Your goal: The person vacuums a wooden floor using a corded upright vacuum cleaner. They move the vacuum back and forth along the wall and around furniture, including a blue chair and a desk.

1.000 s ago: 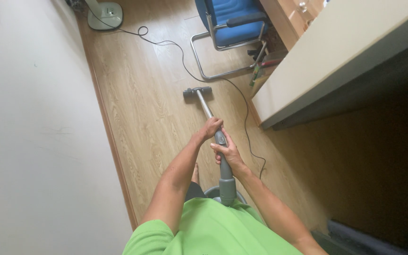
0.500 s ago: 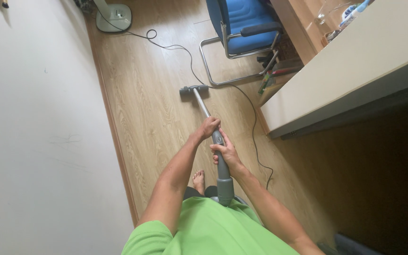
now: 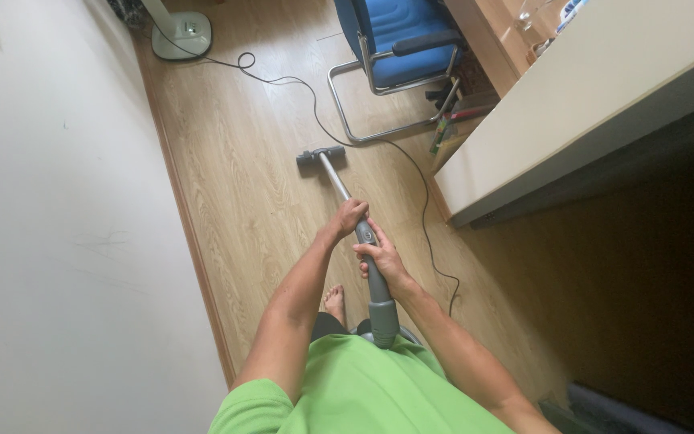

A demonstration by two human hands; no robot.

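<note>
Both my hands hold a grey vacuum cleaner wand (image 3: 373,273). My left hand (image 3: 349,217) grips it higher up, where the metal tube (image 3: 333,181) begins. My right hand (image 3: 382,258) is closed around the grey handle just behind. The tube runs forward to a dark floor nozzle (image 3: 320,155) resting on the light wooden floor (image 3: 242,161). The grey hose end (image 3: 384,317) drops toward my green shirt (image 3: 355,390). My bare foot (image 3: 333,303) shows below my left forearm.
A white wall (image 3: 58,241) with a wooden skirting runs along the left. A blue chair on a metal frame (image 3: 395,40) stands ahead, a beige desk (image 3: 572,104) to the right. A black cable (image 3: 423,217) trails across the floor to a fan base (image 3: 182,32).
The nozzle has slid a little to the left and farther from me along the floor. Both hands keep the same grip on the wand.
</note>
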